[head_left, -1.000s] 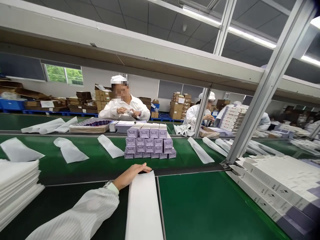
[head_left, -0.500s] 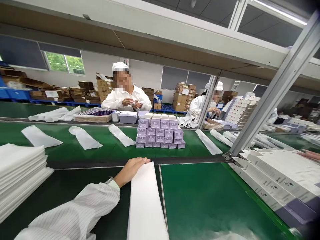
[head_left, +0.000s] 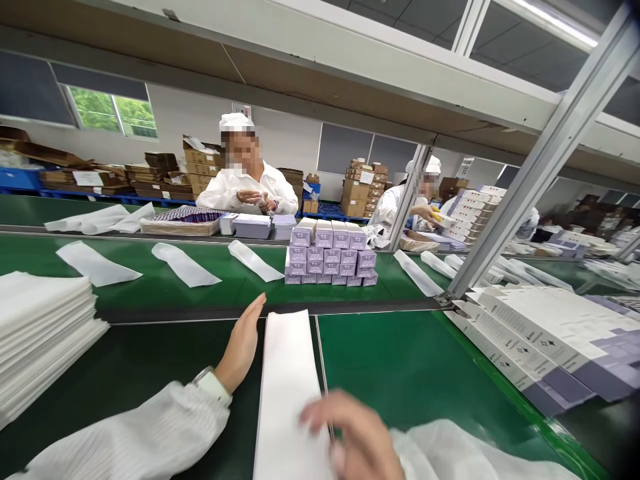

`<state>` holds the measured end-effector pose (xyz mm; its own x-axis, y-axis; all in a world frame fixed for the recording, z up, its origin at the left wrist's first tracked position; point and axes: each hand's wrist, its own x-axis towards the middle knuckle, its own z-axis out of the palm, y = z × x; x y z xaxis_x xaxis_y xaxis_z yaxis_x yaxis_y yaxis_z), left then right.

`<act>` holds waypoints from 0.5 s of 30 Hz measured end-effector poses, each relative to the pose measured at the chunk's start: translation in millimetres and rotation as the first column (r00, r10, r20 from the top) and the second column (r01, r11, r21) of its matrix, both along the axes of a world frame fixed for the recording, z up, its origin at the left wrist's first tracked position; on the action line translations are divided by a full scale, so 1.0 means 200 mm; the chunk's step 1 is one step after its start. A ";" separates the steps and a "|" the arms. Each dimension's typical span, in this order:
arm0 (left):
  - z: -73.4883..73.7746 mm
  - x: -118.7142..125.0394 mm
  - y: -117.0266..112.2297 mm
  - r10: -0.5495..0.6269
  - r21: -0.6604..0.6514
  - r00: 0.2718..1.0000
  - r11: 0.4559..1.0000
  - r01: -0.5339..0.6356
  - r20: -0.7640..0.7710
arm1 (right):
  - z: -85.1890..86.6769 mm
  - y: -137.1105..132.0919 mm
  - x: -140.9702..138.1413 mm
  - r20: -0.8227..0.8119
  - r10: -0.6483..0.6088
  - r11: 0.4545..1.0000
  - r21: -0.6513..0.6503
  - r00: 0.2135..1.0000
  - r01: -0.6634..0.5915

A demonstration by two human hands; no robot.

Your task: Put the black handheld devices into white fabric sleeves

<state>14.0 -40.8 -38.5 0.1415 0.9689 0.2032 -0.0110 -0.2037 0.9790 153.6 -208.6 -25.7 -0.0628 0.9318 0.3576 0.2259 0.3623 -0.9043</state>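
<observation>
One white foam sleeve [head_left: 287, 393] flat on green table [head_left: 425, 373]. Left hand [head_left: 243, 343] just beside its left edge, fingers straight, together. Right hand [head_left: 353, 433] blurred, apparently resting on sleeve, fingers loosely spread. Three sleeves [head_left: 97, 263] on belt.

One head-worn view only — looking forward and down across the green desk [head_left: 425, 373] from its near edge; hands close below, co-workers far beyond.

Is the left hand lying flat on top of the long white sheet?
No, the left hand stands on edge against the left side of the white sheet, with its palm facing the sheet.
</observation>
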 end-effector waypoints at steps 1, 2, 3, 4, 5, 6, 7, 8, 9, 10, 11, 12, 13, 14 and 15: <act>-0.02 -0.02 -0.04 0.027 -0.057 0.998 0.998 -0.024 0.058 | 0.00 0.07 0.03 -0.063 -0.077 0.997 -0.028 0.995 0.075; -0.03 -0.03 -0.09 0.045 -0.118 0.994 0.993 -0.033 0.101 | -0.01 0.15 0.04 -0.149 -0.173 0.983 -0.086 0.974 0.161; -0.03 -0.03 -0.13 0.061 -0.174 0.990 0.984 -0.038 0.126 | -0.03 0.22 0.05 -0.225 -0.243 0.965 -0.157 0.944 0.211; -0.03 -0.03 -0.17 0.071 -0.218 0.988 0.975 -0.040 0.136 | -0.05 0.29 0.04 -0.276 -0.287 0.947 -0.225 0.917 0.229; -0.03 -0.01 -0.20 0.072 -0.244 0.988 0.969 -0.037 0.136 | -0.07 0.35 0.02 -0.306 -0.316 0.931 -0.281 0.898 0.232; -0.02 0.00 -0.22 0.066 -0.256 0.989 0.966 -0.030 0.130 | -0.09 0.39 0.00 -0.308 -0.323 0.923 -0.312 0.895 0.225; 0.00 0.02 -0.24 0.050 -0.258 0.991 0.966 -0.017 0.124 | -0.11 0.41 -0.03 -0.298 -0.334 0.915 -0.329 0.894 0.232; 0.01 0.04 -0.25 0.032 -0.256 0.992 0.967 -0.001 0.119 | -0.12 0.43 -0.05 -0.284 -0.350 0.908 -0.337 0.893 0.249; 0.03 0.06 -0.25 0.015 -0.256 0.993 0.967 0.016 0.116 | -0.13 0.43 -0.08 -0.276 -0.369 0.902 -0.338 0.888 0.269; 0.04 0.07 -0.25 -0.001 -0.257 0.993 0.966 0.032 0.118 | -0.13 0.43 -0.09 -0.273 -0.381 0.898 -0.336 0.883 0.284; 0.05 0.08 -0.25 -0.015 -0.259 0.992 0.965 0.047 0.123 | -0.12 0.43 -0.10 -0.275 -0.385 0.898 -0.332 0.881 0.289; 0.06 0.09 -0.25 -0.028 -0.263 0.991 0.963 0.062 0.132 | -0.12 0.42 -0.10 -0.279 -0.384 0.899 -0.330 0.880 0.287; 0.06 0.09 -0.25 -0.046 -0.267 0.989 0.960 0.083 0.143 | -0.11 0.41 -0.10 -0.287 -0.385 0.899 -0.331 0.877 0.287; 0.06 0.10 -0.25 -0.064 -0.270 0.986 0.957 0.105 0.153 | -0.10 0.40 -0.09 -0.296 -0.386 0.899 -0.334 0.874 0.284; 0.06 0.10 -0.25 -0.084 -0.272 0.984 0.954 0.125 0.160 | -0.10 0.40 -0.07 -0.305 -0.387 0.899 -0.336 0.870 0.282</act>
